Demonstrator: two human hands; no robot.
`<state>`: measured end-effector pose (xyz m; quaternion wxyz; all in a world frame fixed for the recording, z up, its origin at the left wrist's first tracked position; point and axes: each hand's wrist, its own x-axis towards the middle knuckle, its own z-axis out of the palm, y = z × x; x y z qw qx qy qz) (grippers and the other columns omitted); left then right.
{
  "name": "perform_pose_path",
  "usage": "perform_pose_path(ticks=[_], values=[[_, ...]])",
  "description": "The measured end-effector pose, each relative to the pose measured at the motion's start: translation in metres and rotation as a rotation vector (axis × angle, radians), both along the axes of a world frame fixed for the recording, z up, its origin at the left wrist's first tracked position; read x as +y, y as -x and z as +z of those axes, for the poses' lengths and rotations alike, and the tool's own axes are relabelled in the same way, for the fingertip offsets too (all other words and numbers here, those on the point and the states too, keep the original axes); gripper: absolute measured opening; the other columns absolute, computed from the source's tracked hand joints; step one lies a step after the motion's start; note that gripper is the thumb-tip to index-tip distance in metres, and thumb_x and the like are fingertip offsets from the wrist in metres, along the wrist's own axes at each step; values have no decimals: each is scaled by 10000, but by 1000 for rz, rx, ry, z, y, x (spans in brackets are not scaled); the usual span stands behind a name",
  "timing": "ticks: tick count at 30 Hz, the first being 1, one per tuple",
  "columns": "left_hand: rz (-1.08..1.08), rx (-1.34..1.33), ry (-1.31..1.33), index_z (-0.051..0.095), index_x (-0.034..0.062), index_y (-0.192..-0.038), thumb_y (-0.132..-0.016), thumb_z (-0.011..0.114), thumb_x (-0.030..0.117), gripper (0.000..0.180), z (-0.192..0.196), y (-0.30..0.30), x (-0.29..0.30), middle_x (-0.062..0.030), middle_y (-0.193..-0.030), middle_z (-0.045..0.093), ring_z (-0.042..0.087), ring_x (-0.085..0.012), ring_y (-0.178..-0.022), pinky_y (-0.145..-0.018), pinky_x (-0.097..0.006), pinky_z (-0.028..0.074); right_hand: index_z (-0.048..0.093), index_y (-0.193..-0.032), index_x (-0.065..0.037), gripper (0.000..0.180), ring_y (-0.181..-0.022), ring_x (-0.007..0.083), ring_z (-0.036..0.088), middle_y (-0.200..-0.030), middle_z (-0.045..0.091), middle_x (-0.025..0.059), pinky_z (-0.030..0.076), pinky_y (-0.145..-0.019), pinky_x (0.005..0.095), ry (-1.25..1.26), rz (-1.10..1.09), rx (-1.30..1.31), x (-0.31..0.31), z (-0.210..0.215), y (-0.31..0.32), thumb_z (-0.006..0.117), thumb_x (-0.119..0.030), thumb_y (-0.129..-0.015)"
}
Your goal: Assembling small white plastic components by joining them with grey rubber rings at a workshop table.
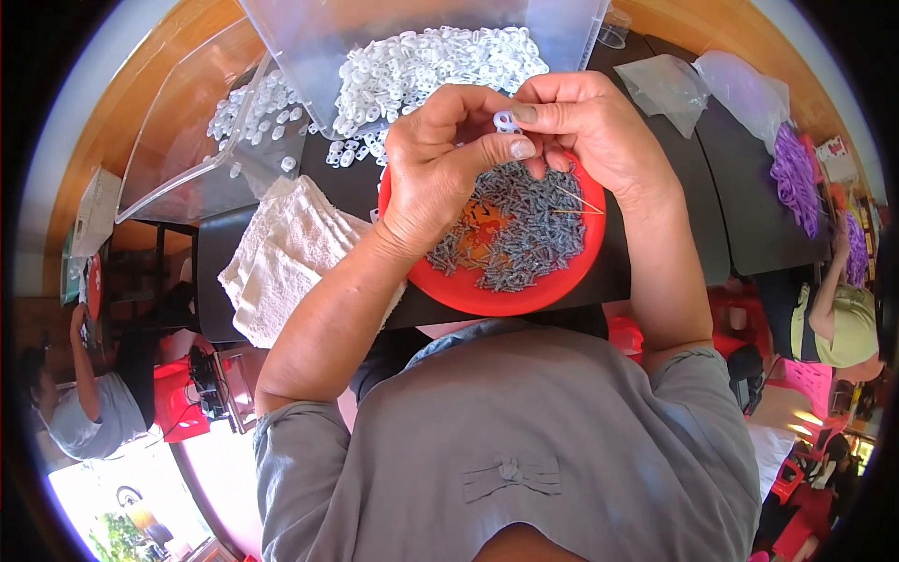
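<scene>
My left hand [440,164] and my right hand [585,131] meet above a red plate [487,298] and together pinch one small white plastic ring piece [506,121] between thumbs and fingertips. The plate holds a heap of several small grey pins [524,239]. Behind the hands, a pile of white ring pieces [421,66] lies in a clear plastic bin [309,37] tipped toward me. A few white pieces have spilled onto the dark table [674,187] near the bin's mouth.
A folded white towel [281,253] lies left of the plate. A clear bin lid [187,140] with some white pieces sits at the far left. Clear plastic bags [712,84] and purple parts [794,178] lie at the right. Other people sit at the left and right edges.
</scene>
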<state>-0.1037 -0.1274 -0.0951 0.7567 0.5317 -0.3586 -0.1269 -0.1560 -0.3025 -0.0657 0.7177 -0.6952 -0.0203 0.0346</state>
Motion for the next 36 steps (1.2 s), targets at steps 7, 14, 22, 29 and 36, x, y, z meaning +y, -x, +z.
perform_pose_path(ticks=[7,14,22,29,36], values=[[128,-234,-15,578,-20,-964,-813,705,-32,198,-10,-4,0,-86,-815,679,669,-136,-741,-696,-254,552,622,-850,32,215,-489,120,564,-647,578,44,339,-392,170,-168,-2,15,10,-3,1,626,-177,-902],[275,-472,-117,574,-2,-975,-813,731,28,228,-6,-7,1,-69,-796,685,670,-109,-726,-653,-232,540,617,-866,32,209,-500,127,566,-666,577,43,340,-402,178,-241,-16,23,15,-8,2,604,-171,-914],[193,-274,-38,591,0,-950,-777,759,14,242,-14,-13,-4,-47,-746,669,659,-87,-713,-651,-219,530,601,-856,23,208,-504,118,548,-649,561,41,341,-421,183,-205,-87,7,15,-4,3,587,-175,-920],[235,-393,-74,596,-5,-924,-770,741,-44,214,-3,-4,2,-61,-742,667,654,-98,-663,-607,-225,538,642,-808,1,160,-491,98,551,-643,591,24,346,-413,171,-279,-54,36,19,-8,4,647,-145,-873],[188,-236,-91,591,-17,-906,-777,716,-71,187,4,0,4,-87,-760,676,673,-139,-652,-603,-244,561,636,-811,14,171,-498,109,555,-656,590,39,336,-412,177,-334,-57,-1,22,-13,4,631,-139,-887]])
